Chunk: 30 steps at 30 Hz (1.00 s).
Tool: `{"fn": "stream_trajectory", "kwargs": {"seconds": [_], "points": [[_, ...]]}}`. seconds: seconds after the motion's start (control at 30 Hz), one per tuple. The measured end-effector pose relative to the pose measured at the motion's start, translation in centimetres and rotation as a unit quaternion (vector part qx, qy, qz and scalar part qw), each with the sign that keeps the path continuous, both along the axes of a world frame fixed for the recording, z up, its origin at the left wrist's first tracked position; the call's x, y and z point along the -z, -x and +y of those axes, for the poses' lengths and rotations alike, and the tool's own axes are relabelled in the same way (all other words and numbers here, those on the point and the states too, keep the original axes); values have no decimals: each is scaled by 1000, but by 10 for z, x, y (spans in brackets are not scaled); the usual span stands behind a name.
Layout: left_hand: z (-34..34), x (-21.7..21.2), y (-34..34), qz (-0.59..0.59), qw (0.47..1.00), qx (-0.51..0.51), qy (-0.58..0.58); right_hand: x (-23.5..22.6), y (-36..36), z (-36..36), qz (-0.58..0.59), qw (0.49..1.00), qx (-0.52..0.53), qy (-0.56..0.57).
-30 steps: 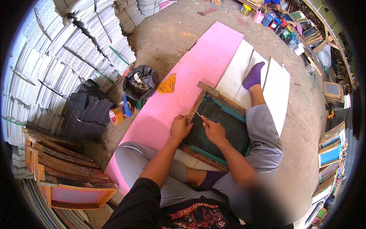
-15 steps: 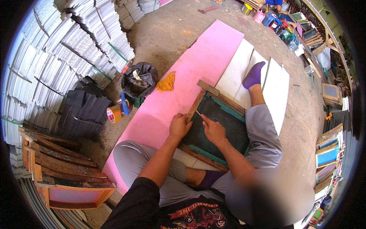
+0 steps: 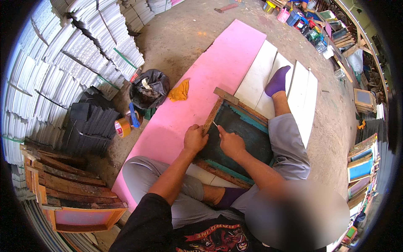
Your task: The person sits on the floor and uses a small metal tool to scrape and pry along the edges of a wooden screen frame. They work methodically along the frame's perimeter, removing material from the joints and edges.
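A wooden screen-printing frame [image 3: 243,143] with dark mesh and teal edging lies tilted across my lap, between my legs. My left hand [image 3: 195,139] is closed around its left wooden bar. My right hand [image 3: 231,143] is over the mesh, fingers curled around a thin tool with a pale, narrow tip [image 3: 215,123]. That tip meets the inner edge of the left bar, near the mesh. Most of the tool is hidden inside my fist, so its kind is unclear. A short wooden piece [image 3: 226,95] sits across the frame's far left corner.
A pink board [image 3: 201,90] and white boards [image 3: 302,92] lie beneath me. To the left are an orange cloth [image 3: 179,90], a black plastic bag [image 3: 150,89], a tape roll [image 3: 122,127], stacked white sheets [image 3: 54,75] and wooden frames [image 3: 75,189]. More frames [image 3: 361,168] line the right.
The whole view has shifted slightly. My right hand and the tool tip have moved a very little along the left bar; both grips stay the same.
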<state>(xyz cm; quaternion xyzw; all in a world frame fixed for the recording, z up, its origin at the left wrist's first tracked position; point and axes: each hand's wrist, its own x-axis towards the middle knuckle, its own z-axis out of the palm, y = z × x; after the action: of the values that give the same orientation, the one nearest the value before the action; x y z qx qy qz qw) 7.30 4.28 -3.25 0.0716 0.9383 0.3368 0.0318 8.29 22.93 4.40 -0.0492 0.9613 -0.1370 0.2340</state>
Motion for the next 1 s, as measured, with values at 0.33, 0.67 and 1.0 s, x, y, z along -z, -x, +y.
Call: {"fn": "stream_trajectory", "kwargs": {"seconds": [0.33,0.67,1.0], "points": [[-7,2,1,11,1000,7,-2,21,-7,-2,28,997,51,58],[-5,-6,0,-15,1000,1,-13,49,-3,17,32,926,159,341],[-1,-7,-7,-31,999,-14,8,5,-19,7,10,995,75,66]]}}
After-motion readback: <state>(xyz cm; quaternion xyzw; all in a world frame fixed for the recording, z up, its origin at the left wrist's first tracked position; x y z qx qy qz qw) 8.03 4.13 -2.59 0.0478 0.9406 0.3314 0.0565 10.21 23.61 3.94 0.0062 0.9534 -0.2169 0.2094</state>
